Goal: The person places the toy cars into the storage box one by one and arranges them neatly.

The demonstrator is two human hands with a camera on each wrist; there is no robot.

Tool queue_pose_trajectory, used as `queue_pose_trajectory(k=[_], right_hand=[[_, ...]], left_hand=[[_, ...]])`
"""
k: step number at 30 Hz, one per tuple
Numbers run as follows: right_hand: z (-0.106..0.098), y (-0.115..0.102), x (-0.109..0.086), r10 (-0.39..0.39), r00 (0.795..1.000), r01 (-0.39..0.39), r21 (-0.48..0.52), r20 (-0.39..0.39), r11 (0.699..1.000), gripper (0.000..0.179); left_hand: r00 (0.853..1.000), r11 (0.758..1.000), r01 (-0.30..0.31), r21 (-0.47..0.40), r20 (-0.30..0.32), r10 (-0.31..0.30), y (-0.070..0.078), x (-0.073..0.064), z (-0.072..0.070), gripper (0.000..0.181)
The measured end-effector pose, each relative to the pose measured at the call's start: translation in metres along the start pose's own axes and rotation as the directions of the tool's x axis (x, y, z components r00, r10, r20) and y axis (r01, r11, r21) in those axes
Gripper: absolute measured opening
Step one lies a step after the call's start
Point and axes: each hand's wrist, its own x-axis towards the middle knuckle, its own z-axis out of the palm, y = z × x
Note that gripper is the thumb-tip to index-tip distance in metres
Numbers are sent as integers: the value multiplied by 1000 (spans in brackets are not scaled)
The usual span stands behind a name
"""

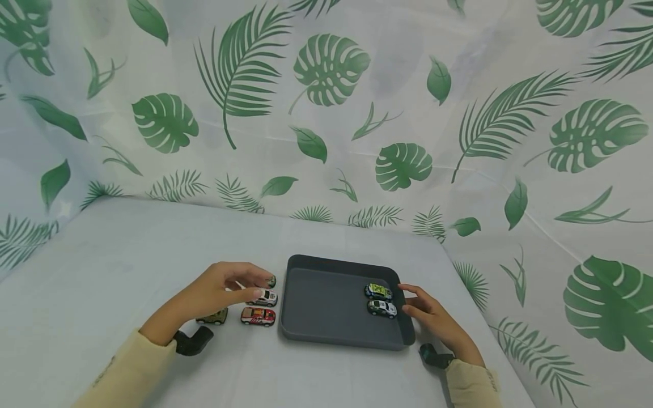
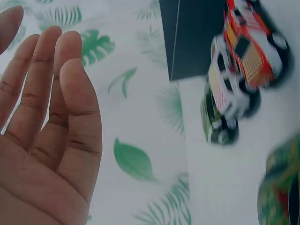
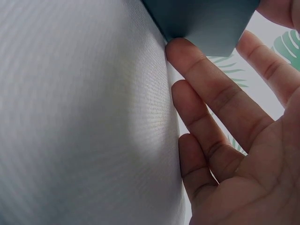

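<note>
My left hand (image 1: 219, 289) hovers over a group of toy cars left of the grey tray (image 1: 326, 306), fingers spread and nothing between them. Under and beside its fingertips are a white car (image 1: 268, 298) and a small green car (image 1: 272, 281), partly hidden. Nearer me sits a red car (image 1: 258, 317); a camouflage car (image 1: 216, 317) lies partly behind the wrist. My right hand (image 1: 433, 317) rests at the tray's right wall with loosely extended fingers; in the right wrist view a fingertip (image 3: 180, 47) meets the tray's outer side (image 3: 206, 28).
Inside the tray, toward its right side, a yellow-green car (image 1: 378, 291) stands beside a white-and-dark car (image 1: 382, 308). A white cloth (image 1: 204, 238) covers the table. Behind it hangs a leaf-patterned curtain (image 1: 347, 130).
</note>
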Motion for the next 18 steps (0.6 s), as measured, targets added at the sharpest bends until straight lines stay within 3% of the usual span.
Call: queue_pose_trajectory(k=[14,18], right_hand=[[0,2,5,35,999,-35,-24,-8,999,59],[0,2,4,39,999,-39,-22,-9,999,59]], left_hand=[[994,997,80,20,-79,-78,-27,-25,-33,35],[992,995,101,14,-71,-99,-36,-29,-41,36]])
